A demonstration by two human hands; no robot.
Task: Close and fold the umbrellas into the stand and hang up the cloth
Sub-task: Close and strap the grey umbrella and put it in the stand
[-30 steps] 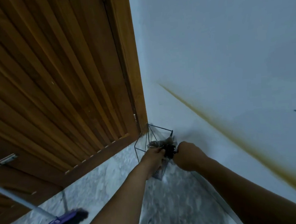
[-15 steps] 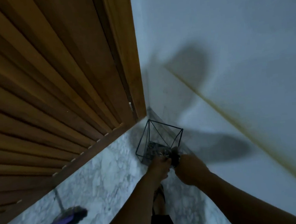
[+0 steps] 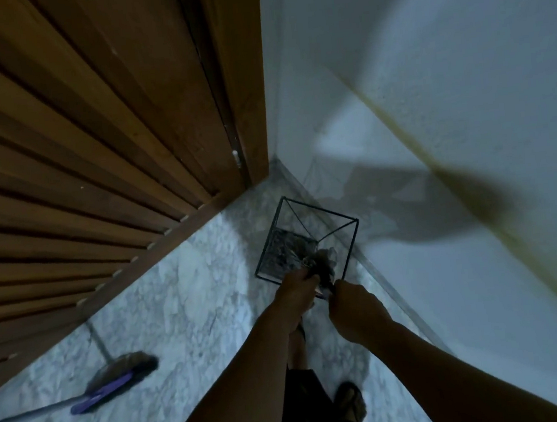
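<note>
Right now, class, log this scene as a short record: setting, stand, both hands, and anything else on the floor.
setting: corner where a slatted wooden door meets a white wall, marble floor
stand: black wire frame stand, upright in the corner
left hand: left hand closed on a dark folded umbrella at the stand's rim
right hand: right hand gripping the same bundle
floor item: purple broom, lying apart to the left
</note>
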